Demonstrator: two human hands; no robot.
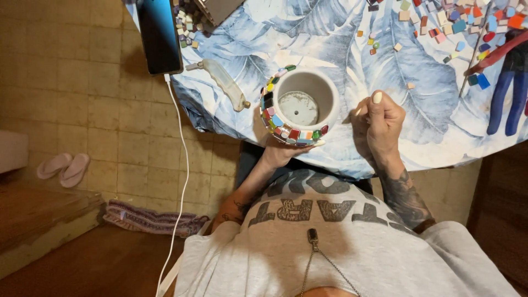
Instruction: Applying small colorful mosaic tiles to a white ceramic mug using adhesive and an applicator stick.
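My left hand (278, 151) grips a round white pot (300, 104) from below, at the near edge of the table. Small coloured mosaic tiles cover the pot's near outer wall; its inside is bare and grey. My right hand (379, 124) is curled to the right of the pot, fingers closed, with a small pale piece (359, 110) pinched at the fingertips. The two hands are apart, with the pot between them.
A blue leaf-print cloth (330, 33) covers the table. Loose mosaic tiles (456, 22) lie at the far right, beside blue-handled nippers (509, 93) and a thin stick (472, 55). A clear glue tube (225, 82) and a phone (159, 36) with a white cable lie left. Slippers (63, 168) sit on the floor.
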